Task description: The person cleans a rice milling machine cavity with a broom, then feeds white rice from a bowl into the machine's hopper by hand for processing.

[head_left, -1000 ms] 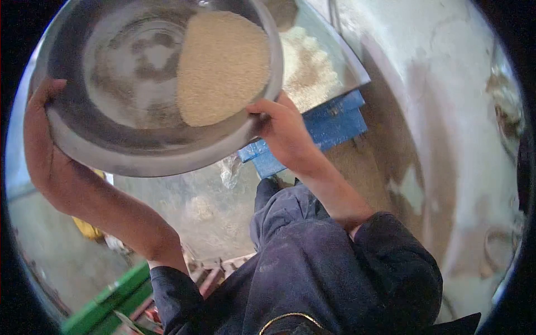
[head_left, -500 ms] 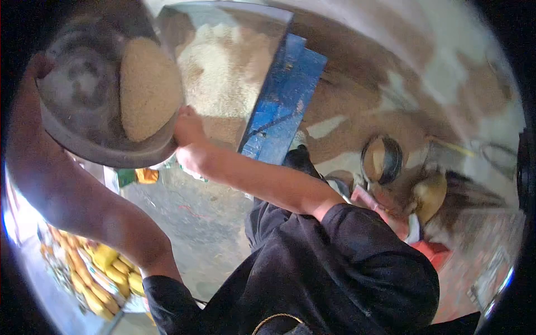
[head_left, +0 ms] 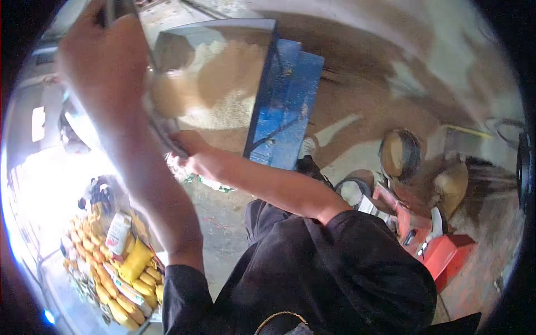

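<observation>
A dark metal basin (head_left: 160,129) is tipped steeply on its edge over the left side of a wide metal hopper (head_left: 223,25). My left hand (head_left: 111,56) is closed on the raised upper rim. Lower down, my right hand (head_left: 188,146) is closed around the near rim. Tan grain (head_left: 172,96), smeared by motion, runs from the basin into the hopper. Pale grain (head_left: 229,114) lies inside the hopper, partly in shadow. Most of the basin's inside is hidden by its tilt and my left arm.
Blue boards (head_left: 285,111) flank the hopper's right side. A round pan (head_left: 400,153), a pale bowl (head_left: 451,183) and a red machine (head_left: 449,257) stand at the right. Several yellow bundles (head_left: 114,285) and a white carton (head_left: 118,233) are at lower left.
The basin has gone from holding a heap of grain to being tipped steeply, with grain running out. My left hand has swung up and right; my right hand stays low on the rim.
</observation>
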Available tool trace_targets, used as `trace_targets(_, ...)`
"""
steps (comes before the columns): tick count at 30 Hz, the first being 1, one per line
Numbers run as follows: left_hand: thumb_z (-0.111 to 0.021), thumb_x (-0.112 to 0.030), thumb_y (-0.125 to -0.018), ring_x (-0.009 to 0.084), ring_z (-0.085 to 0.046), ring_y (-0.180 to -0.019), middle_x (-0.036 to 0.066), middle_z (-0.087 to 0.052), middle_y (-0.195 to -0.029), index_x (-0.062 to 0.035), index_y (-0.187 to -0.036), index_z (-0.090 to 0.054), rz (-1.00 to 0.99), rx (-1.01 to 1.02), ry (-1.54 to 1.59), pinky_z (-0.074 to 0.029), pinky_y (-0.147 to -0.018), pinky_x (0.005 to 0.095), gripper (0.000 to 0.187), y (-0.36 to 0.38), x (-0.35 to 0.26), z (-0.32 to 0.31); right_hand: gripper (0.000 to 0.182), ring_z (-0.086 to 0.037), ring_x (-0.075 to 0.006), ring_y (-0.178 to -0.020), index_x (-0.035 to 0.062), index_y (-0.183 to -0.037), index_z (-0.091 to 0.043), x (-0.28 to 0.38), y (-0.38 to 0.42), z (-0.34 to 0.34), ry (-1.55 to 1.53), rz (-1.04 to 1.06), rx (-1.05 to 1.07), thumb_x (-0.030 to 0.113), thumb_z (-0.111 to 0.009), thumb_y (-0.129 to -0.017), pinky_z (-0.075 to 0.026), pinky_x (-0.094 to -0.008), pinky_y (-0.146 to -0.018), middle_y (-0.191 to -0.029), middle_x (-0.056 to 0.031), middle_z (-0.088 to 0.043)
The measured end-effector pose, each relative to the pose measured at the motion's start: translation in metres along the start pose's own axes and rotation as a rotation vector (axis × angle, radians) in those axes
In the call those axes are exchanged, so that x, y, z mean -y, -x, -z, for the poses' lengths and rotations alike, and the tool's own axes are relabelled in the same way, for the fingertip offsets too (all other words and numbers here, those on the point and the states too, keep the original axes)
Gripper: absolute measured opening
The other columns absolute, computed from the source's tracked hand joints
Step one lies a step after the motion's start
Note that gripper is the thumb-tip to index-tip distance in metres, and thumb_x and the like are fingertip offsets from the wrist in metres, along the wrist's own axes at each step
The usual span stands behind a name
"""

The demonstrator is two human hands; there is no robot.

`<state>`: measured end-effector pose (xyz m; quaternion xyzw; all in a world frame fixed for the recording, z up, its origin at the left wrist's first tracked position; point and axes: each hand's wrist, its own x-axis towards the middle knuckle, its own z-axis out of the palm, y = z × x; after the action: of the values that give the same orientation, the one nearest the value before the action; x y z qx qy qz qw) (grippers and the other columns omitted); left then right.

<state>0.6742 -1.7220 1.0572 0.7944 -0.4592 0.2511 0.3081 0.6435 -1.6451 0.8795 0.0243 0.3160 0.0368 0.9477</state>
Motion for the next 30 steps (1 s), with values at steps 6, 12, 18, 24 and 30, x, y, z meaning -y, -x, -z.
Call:
trace_targets(6,-0.05,0.004,-0.074,0.0239,-0.063,-0.069,0.015,-0.067,-0.081,-0.0025,-0.104,-0.066,-0.089,-0.117,-0.124,-0.047,-0.067,0.0332,0.035,0.032,-0.083,-0.004,0.014,-0.04,-0.0099,-0.042,0.0011,-0.083,-0.053,0.004,-0.013,0.045,-0.052,-0.1,0.284,0.007,-0.043,-0.091,-0.029,-0.0215,-0.035,-0.064,-0.0082,-0.05)
trace_targets(12,-0.056,-0.006,-0.068,0.0188,-0.064,-0.092,0.012,-0.068,-0.102,-0.009,-0.115,-0.064,0.243,-0.076,0.272,-0.048,-0.086,0.033,0.048,0.027,-0.03,0.013,0.017,-0.064,-0.0245,-0.07,-0.0064,-0.099,-0.052,0.023,-0.024,0.082,-0.093,0.191,0.08,-0.002,-0.052,-0.083,-0.057,-0.031,-0.056,-0.087,-0.0177,-0.059)
trace_targets(18,-0.057,0.004,-0.064,0.0202,-0.065,-0.086,0.012,-0.068,-0.099,-0.0017,-0.112,-0.064,0.352,-0.242,0.531,-0.05,-0.082,0.0302,0.049,0.045,-0.029,0.061,0.042,-0.065,-0.0295,-0.079,-0.0061,-0.117,-0.04,0.046,0.045,0.091,0.106,0.587,0.139,-0.003,-0.059,-0.079,-0.06,-0.0377,-0.062,-0.104,-0.019,-0.056)
trace_targets(24,-0.056,0.001,-0.066,0.0267,-0.065,-0.09,0.021,-0.064,-0.103,-0.0021,-0.109,-0.064,-0.035,-0.127,0.374,-0.054,-0.082,0.0295,0.044,0.091,-0.03,0.109,0.047,-0.063,-0.031,-0.094,-0.0004,-0.124,-0.035,-0.009,0.13,0.117,-0.055,0.909,0.198,0.0,-0.058,-0.083,-0.06,-0.0416,-0.068,-0.112,-0.0195,-0.053)
trace_targets(30,-0.051,0.003,-0.066,0.0271,-0.063,-0.094,0.02,-0.062,-0.106,-0.0001,-0.121,-0.055,0.346,0.213,1.16,-0.053,-0.086,0.034,0.055,0.151,-0.09,0.109,0.045,-0.062,-0.0275,-0.098,-0.0001,-0.122,-0.039,-0.087,0.191,0.182,-0.304,1.133,-0.013,0.002,-0.061,-0.083,-0.055,-0.0365,-0.083,-0.114,-0.0169,-0.054)
